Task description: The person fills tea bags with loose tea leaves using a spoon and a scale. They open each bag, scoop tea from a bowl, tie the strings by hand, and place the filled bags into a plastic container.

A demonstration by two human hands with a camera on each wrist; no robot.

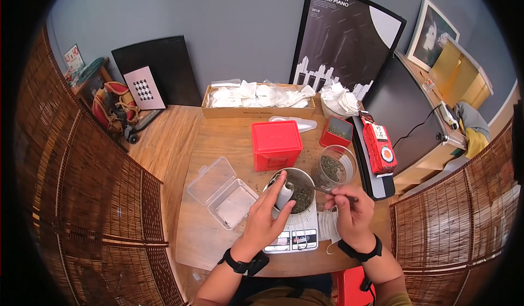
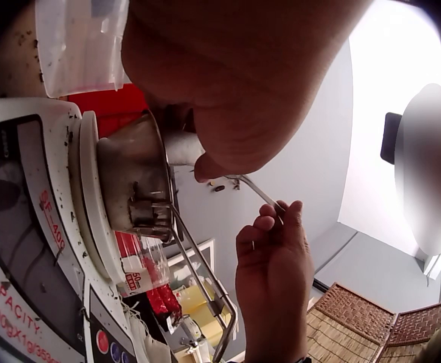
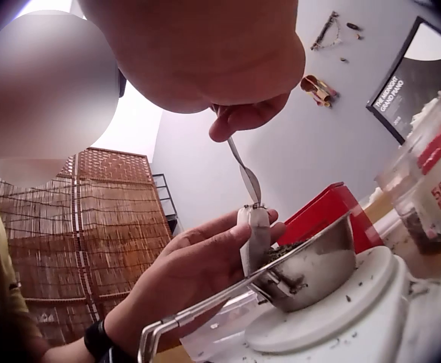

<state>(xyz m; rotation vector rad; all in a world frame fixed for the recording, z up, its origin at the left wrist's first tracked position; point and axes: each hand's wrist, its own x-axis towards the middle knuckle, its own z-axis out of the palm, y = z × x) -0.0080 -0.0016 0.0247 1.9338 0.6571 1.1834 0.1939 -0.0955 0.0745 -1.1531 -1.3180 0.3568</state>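
In the head view a metal pot [image 1: 303, 201] with dried leaves stands on a white scale [image 1: 305, 235]. The left hand [image 1: 266, 221] holds a small white pouch [image 1: 284, 198] upright over the pot, thumb and fingers around it. The right hand [image 1: 355, 212] pinches the handle of a metal spoon [image 1: 319, 188]. In the right wrist view the spoon [image 3: 248, 180] points down, its tip at the mouth of the pouch [image 3: 257, 238], where dark bits show. The left hand [image 3: 198, 261] grips the pouch from the side.
A red tin [image 1: 277, 145] stands behind the pot, an open clear box [image 1: 232, 203] left of it. To the right are a plastic jar [image 1: 341, 167] of leaves, a small red tin [image 1: 335, 132] and a red packet [image 1: 380, 147]. A cardboard box [image 1: 256, 111] of white pouches lies at the back.
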